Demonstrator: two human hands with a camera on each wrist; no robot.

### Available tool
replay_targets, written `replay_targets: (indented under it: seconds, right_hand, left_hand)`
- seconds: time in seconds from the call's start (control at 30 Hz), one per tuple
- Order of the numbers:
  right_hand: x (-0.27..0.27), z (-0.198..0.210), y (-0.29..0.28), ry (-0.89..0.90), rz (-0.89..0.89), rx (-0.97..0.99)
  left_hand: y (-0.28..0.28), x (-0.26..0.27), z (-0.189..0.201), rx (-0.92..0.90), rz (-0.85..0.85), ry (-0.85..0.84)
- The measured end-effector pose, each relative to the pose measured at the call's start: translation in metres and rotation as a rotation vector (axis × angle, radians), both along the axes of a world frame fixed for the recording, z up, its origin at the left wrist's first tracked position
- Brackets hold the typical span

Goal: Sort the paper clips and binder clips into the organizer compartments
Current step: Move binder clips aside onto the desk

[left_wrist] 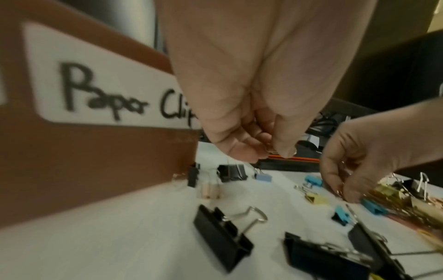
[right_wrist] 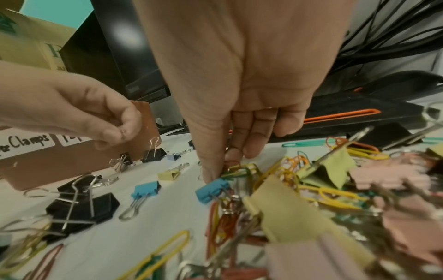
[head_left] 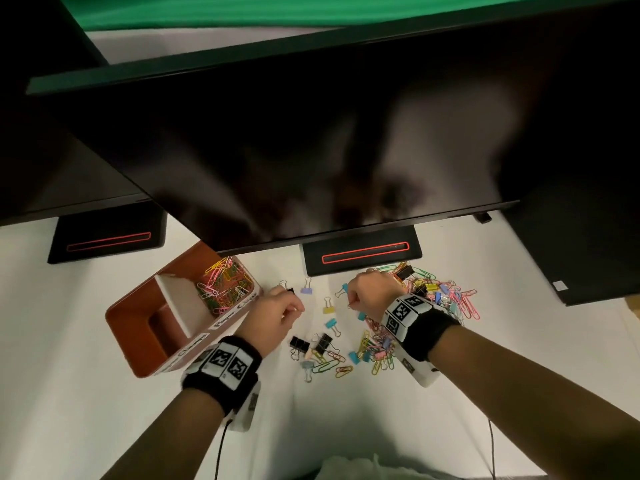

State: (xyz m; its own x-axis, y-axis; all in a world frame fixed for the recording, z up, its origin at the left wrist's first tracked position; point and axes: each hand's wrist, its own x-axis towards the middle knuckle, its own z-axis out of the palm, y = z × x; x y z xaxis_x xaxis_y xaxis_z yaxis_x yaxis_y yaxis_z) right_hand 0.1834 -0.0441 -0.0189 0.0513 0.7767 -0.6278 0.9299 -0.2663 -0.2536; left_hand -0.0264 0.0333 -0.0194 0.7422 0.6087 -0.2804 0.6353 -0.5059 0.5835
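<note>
A brown organizer stands at the left; its far compartment holds coloured paper clips and carries a "Paper Clips" label. My left hand hovers beside it, thumb and fingers pinching something small and thin, of unclear kind. At the edge of the mixed clip pile, my right hand pinches a few coloured paper clips above a blue binder clip. Black binder clips, a yellow one and a lilac one lie between the hands.
A dark monitor overhangs the white table. Its black stand base sits just behind the pile, with a second base at the left. Black cables run behind the right hand. More paper clips lie near my right wrist.
</note>
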Motion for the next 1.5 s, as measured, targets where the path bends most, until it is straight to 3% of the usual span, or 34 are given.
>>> replay_targets:
  seconds: [0.17,0.33,0.47,0.57,0.77,1.1,1.5]
  right_hand:
    - [-0.005,-0.001,-0.001,0.057,-0.092,-0.008]
    - [-0.011,-0.007,0.002,0.000,-0.084,-0.051]
    - [-0.018,-0.002,-0.005,0.018,-0.041,-0.033]
    - [-0.025,0.007,-0.018,0.084,-0.030,0.070]
    - [-0.046,0.012,-0.051,0.147,0.084,0.097]
    - [-0.079,-0.023,-0.078,0.026,0.155,0.122]
    - [-0.075,-0.023,-0.062,-0.023,0.145,0.215]
  left_hand:
    - [-0.011,-0.039,0.008,-0.041,0.015,-0.098]
    - [-0.045,-0.061,-0.005,-0.133,0.035,-0.113]
    - [-0.073,-0.054,-0.009,-0.201,-0.084,-0.044]
    - [-0.089,-0.041,-0.017,-0.149,-0.133,0.025]
    - [-0.094,-0.029,-0.034,0.007,0.020,0.035]
    - [-0.081,-0.032,-0.040,0.092,0.044,-0.049]
    - [-0.075,-0.033,-0.038,0.133,0.011,-0.002]
